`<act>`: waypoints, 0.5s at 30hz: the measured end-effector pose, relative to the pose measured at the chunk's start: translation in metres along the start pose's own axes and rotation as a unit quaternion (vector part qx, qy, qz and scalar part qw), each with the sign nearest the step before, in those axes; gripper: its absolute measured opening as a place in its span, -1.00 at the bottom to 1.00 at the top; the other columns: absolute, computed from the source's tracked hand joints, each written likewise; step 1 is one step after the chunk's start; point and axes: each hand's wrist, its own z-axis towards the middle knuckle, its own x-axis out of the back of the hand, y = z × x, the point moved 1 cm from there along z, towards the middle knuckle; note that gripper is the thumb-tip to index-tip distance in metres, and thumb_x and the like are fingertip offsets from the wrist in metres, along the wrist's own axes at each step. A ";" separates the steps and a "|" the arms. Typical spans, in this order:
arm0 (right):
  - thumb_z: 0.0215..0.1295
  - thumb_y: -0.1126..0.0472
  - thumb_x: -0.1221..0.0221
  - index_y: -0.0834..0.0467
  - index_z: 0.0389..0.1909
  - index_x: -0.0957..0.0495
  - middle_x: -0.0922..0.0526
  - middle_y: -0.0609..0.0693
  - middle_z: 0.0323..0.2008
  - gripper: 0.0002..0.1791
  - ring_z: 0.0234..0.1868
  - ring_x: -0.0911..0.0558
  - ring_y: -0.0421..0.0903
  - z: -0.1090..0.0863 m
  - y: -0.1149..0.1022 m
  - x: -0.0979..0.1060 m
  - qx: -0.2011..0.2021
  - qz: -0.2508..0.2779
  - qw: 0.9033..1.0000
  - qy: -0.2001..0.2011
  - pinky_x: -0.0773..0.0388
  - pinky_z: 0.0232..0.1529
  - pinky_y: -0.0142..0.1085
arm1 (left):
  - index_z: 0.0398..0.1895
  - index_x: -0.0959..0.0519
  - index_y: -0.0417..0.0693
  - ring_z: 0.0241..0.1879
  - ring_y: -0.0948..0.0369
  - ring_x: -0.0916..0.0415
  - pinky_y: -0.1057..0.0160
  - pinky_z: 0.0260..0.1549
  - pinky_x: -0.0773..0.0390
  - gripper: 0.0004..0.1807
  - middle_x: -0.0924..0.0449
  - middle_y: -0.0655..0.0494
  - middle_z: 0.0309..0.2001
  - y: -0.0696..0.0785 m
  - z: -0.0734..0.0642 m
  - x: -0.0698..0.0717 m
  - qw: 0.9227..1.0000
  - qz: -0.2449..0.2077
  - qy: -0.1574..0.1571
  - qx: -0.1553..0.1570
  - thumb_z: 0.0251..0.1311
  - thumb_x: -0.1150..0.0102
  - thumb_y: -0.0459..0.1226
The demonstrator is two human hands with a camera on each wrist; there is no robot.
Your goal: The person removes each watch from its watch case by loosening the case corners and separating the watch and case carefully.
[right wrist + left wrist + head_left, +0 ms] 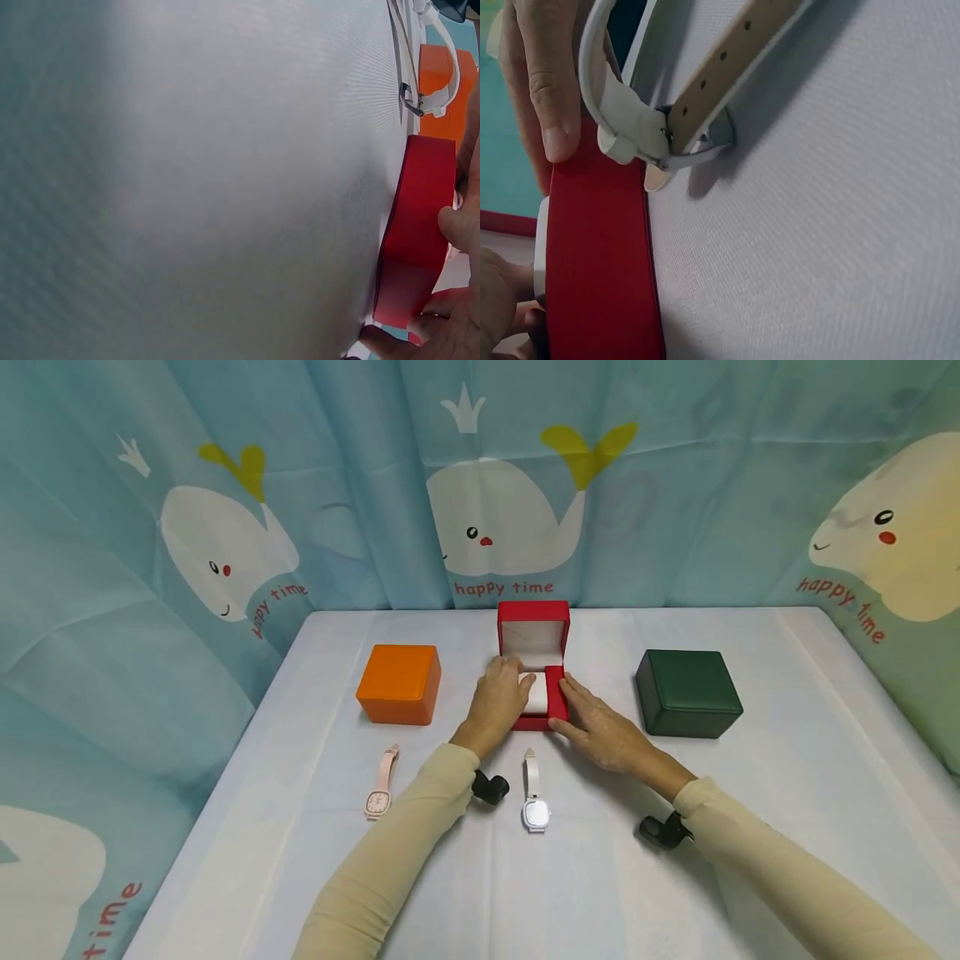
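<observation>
A red watch box (557, 693) stands with its lid raised at the back middle of the table. Inside it is a white cushion (536, 695), which my left hand (491, 702) pinches with thumb and fingers from the left. My right hand (603, 731) holds the box at its right front corner, its thumb at the front edge and fingers along the side. In front of the box lies a white-strapped watch (536, 812), its buckle and strap (712, 82) seen close up in the left wrist view. Neither hand touches it.
To the left sits a closed orange box (397, 685), with a pink watch (378, 802) lying in front of it. A closed dark green box (688, 693) is at the right. Behind the white table (600, 893) hangs a blue whale-print curtain (360, 527).
</observation>
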 end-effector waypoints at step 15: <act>0.36 0.18 -0.25 0.32 0.21 -0.39 -0.24 0.26 0.29 -0.50 0.21 -0.36 0.20 0.013 -0.022 0.041 0.074 0.044 0.971 0.223 -0.47 0.07 0.11 | -0.07 -0.62 -0.18 -0.24 0.15 -0.51 0.23 -0.17 -0.60 -0.79 -0.52 0.02 -0.17 -0.003 -0.015 0.034 0.995 -0.067 0.076 -0.014 0.42 -0.15 -0.22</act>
